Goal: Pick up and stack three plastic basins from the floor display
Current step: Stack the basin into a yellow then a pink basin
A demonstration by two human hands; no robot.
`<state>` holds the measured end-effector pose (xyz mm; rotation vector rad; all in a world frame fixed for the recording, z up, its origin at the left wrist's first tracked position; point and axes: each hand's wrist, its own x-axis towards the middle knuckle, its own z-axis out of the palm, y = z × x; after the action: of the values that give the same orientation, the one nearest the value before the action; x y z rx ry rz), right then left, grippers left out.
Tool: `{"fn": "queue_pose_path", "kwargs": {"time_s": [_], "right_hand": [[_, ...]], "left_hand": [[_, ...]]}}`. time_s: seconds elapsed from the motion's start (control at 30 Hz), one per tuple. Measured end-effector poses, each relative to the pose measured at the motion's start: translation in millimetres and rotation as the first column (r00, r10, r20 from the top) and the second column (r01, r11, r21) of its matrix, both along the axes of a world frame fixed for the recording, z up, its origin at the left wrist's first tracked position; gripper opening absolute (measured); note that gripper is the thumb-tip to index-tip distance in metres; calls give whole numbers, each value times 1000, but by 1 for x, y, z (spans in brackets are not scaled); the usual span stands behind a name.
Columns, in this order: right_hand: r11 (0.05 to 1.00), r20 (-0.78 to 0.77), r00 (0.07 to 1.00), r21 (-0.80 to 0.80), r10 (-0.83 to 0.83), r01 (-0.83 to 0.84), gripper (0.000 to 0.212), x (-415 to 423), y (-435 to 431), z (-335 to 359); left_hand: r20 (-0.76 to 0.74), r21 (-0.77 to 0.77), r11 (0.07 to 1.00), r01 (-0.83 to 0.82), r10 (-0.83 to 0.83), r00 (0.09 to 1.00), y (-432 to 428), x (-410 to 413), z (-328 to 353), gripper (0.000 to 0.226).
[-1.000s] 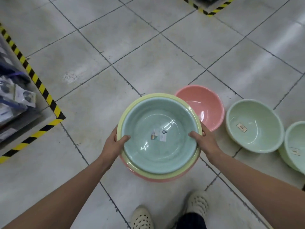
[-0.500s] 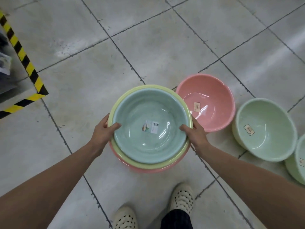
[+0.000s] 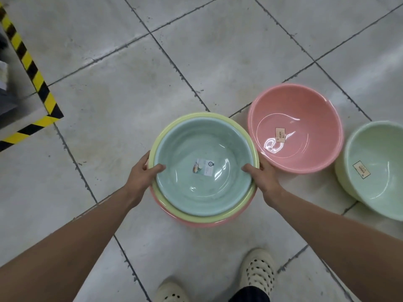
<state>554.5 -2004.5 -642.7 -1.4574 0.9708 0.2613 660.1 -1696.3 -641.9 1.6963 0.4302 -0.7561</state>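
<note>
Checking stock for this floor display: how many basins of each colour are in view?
Pink: 2, the stacked pink basin and the loose pink basin
Yellow: 1, the yellow basin
Blue: 1, the blue basin
Green: 1, the green basin
Total: 5

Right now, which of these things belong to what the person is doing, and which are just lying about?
In the job: the stack of blue basin, yellow basin and bottom pink basin, nested; the left hand and right hand gripping its rim.
Lying about: the loose pink basin, the pale green basin, the striped floor tape.
</note>
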Motion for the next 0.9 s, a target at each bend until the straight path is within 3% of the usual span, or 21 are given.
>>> {"fn": "queue_pose_path", "kwargs": {"time_s": [0.6, 0.9], "right_hand": [[995, -17, 996, -43, 92, -93, 36, -2, -2, -36], [997, -6, 997, -7, 80, -80, 45, -3, -9, -11]], "left_hand": [[-69, 13, 1000, -9, 10, 998, 3, -19, -34, 56], [-8, 40, 999, -15, 15, 1000, -1, -22, -5, 55]]}}
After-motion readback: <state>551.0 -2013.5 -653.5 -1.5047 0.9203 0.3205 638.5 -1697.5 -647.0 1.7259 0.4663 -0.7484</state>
